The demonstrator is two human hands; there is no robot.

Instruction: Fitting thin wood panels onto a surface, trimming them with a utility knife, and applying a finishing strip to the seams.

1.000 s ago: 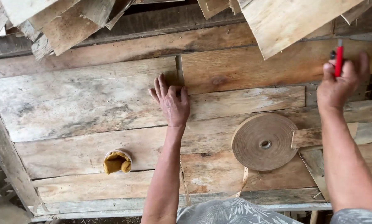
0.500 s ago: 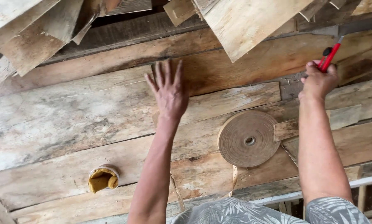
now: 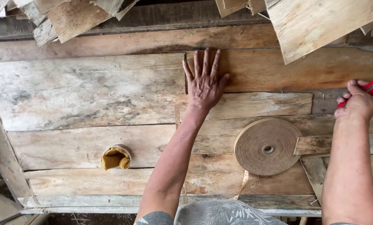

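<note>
Left hand point(image 3: 205, 83) is lying spread flat on the veneer sheet point(image 3: 111, 91) — right hand point(image 3: 359, 102), at three o'clock, is gripping a red cutter point(image 3: 371, 87).

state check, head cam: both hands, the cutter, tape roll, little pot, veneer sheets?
left hand: open, palm flat on the veneer sheets
right hand: closed around the red cutter
red cutter: held; blade not visible
tape roll: lying flat, loose tail trailing toward the bench edge
small pot: uncovered, yellow-brown paste inside
veneer sheets: lying flat, edges meeting under the left hand

Left hand point(image 3: 204, 85) flat on veneer sheet point(image 3: 111, 91); right hand point(image 3: 360, 102) closed round red cutter point(image 3: 371, 87) (tape roll point(image 3: 267, 146) between).
</note>
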